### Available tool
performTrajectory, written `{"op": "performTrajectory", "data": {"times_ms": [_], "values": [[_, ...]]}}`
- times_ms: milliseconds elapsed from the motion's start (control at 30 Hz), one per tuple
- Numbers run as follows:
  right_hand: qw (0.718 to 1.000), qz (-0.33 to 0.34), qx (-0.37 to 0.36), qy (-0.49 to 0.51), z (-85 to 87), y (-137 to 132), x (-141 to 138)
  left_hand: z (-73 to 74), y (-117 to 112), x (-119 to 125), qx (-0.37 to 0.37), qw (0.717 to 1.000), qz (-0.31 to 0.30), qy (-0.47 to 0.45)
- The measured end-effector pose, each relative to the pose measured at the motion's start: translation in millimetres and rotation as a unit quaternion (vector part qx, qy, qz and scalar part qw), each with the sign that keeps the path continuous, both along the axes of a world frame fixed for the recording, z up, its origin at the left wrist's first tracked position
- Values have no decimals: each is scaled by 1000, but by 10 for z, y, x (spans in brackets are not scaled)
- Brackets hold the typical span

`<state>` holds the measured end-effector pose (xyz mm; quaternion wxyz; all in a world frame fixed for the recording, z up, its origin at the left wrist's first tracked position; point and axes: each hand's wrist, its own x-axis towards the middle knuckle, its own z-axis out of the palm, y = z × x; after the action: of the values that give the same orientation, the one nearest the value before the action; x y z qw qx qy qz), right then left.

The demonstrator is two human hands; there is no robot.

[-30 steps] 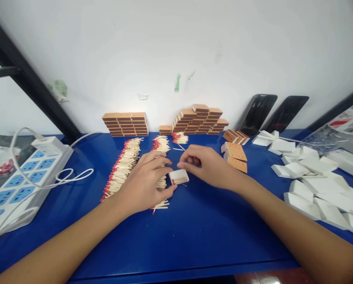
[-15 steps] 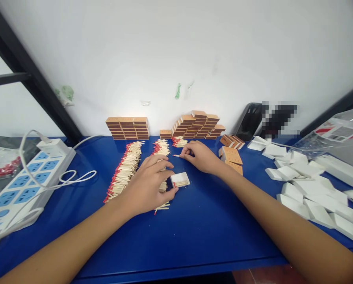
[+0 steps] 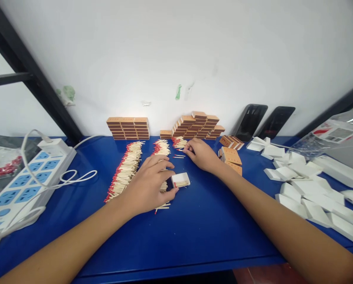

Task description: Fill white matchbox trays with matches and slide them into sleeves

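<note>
A small white matchbox tray with a few red-tipped matches in it sits on the blue table. My left hand has its thumb and index fingertip at opposite sides of the tray's left end. It partly covers a middle row of matches. Farther back, my right hand pinches at a match, its fingertips hiding one end. Loose matches lie just in front of those fingers, and a small match pile is just behind them.
Stacked matchboxes and a stepped matchbox pile line the wall. A long row of matches lies left. More matchboxes and white trays are right. A power strip with cables stands far left; phones lean back right.
My right hand has shifted slightly back toward the small match pile. Loose matches now show on the table where its fingertips were. My left hand and the tray stay in place.
</note>
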<state>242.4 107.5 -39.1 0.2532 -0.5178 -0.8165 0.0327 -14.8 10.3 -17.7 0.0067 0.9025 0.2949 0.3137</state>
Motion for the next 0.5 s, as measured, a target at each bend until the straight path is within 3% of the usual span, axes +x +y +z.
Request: {"op": "performTrajectory", "data": {"times_ms": [500], "values": [[996,53,-67,27,165,-232,-126,24,-5,-7,-5,1000,6,5]]}}
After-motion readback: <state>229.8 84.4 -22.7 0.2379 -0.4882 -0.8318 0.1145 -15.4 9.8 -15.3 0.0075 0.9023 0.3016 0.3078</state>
